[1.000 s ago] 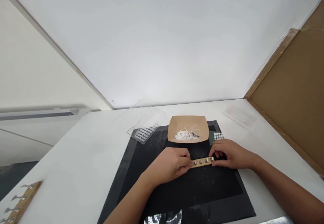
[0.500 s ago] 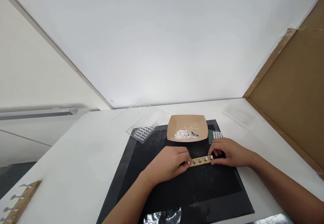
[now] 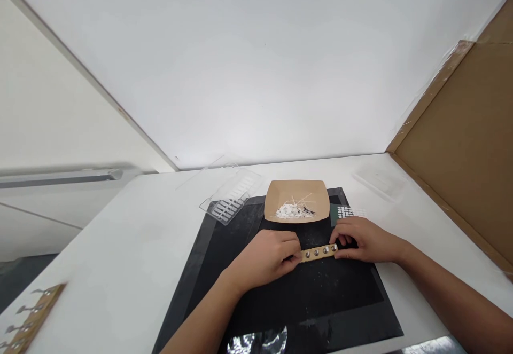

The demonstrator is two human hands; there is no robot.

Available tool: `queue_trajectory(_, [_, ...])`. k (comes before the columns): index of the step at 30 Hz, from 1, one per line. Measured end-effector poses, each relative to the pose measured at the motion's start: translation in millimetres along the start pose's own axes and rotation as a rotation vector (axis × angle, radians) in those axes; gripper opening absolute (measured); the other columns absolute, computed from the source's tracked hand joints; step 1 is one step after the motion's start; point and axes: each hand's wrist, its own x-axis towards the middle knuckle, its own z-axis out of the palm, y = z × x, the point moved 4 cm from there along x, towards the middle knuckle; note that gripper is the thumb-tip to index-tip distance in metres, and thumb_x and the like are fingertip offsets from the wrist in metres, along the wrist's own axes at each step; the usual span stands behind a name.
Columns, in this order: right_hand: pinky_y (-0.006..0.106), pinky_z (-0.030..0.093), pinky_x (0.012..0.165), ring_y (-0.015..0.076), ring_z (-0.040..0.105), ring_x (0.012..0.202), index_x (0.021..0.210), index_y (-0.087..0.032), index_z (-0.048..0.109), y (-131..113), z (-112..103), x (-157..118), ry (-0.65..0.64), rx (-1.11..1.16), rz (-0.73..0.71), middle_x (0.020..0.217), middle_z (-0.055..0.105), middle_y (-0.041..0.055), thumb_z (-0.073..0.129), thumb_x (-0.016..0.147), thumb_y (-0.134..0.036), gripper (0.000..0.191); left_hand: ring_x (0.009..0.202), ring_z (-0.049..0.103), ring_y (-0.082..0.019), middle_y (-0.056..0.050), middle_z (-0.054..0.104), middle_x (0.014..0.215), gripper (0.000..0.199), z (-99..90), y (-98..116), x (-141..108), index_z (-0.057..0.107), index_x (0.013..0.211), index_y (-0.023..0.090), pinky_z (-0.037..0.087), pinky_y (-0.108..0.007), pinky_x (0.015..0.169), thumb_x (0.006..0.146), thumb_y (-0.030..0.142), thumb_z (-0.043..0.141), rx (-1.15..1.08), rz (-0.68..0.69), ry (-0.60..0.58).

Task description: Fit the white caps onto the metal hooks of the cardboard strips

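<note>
A narrow wooden strip [image 3: 320, 252] with several shiny metal knobs along it lies low over the black mat [image 3: 296, 300]. My left hand [image 3: 272, 255] pinches the strip's left end between thumb and fingers. At the opposite end, my right hand [image 3: 360, 241] grips the strip with its thumb and curled fingers. Just beyond the strip sits a tan paper tray [image 3: 296, 187] that holds a heap of white scraps [image 3: 292, 210] and thin sticks. Beside my right hand is a dark green card with white patches [image 3: 348, 212], partly covered by the hand.
Clear plastic trays [image 3: 228, 204] overlap the mat's far left corner. Another clear plastic tray [image 3: 379, 180] lies at the back right. A wooden rack with metal pieces [image 3: 36, 319] stands at the near left. A cardboard panel [image 3: 460, 146] borders the right side; a white wall [image 3: 264, 76] rises behind.
The hands and the strip have barely moved. A small white bit seen at my left fingertips before no longer shows.
</note>
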Motion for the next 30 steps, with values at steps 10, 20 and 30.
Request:
queue_trajectory(10, [0.030, 0.045, 0.076, 0.0170, 0.061, 0.082, 0.109, -0.025, 0.074, -3, -3, 0, -0.004, -0.003, 0.005, 0.090, 0.067, 0.0004, 0.075, 0.099, -0.047, 0.024, 0.077, 0.074, -0.015, -0.002, 0.079, 0.093, 0.016, -1.0, -5, -4, 0.075, 0.094, 0.020, 0.049, -0.023, 0.069, 0.105, 0.025, 0.064, -0.018, -0.001, -0.008])
queue_trajectory(20, [0.031, 0.046, 0.077, 0.0175, 0.061, 0.083, 0.109, -0.025, 0.074, -3, -2, 0, -0.003, -0.009, 0.007, 0.090, 0.067, 0.0007, 0.075, 0.099, -0.047, 0.024, 0.080, 0.074, -0.014, -0.001, 0.078, 0.092, 0.011, 0.0, -8, -3, 0.074, 0.096, 0.021, 0.051, -0.023, 0.072, 0.103, 0.020, 0.065, -0.090, -0.030, -0.012])
queue_trajectory(30, [0.031, 0.045, 0.078, 0.0174, 0.061, 0.083, 0.109, -0.026, 0.074, -3, -2, 0, -0.006, -0.014, 0.017, 0.090, 0.067, 0.0002, 0.076, 0.099, -0.045, 0.022, 0.073, 0.068, -0.012, 0.001, 0.076, 0.089, 0.001, 0.0, -12, -3, 0.073, 0.098, 0.021, 0.045, -0.023, 0.066, 0.098, 0.022, 0.073, -0.104, -0.071, -0.025])
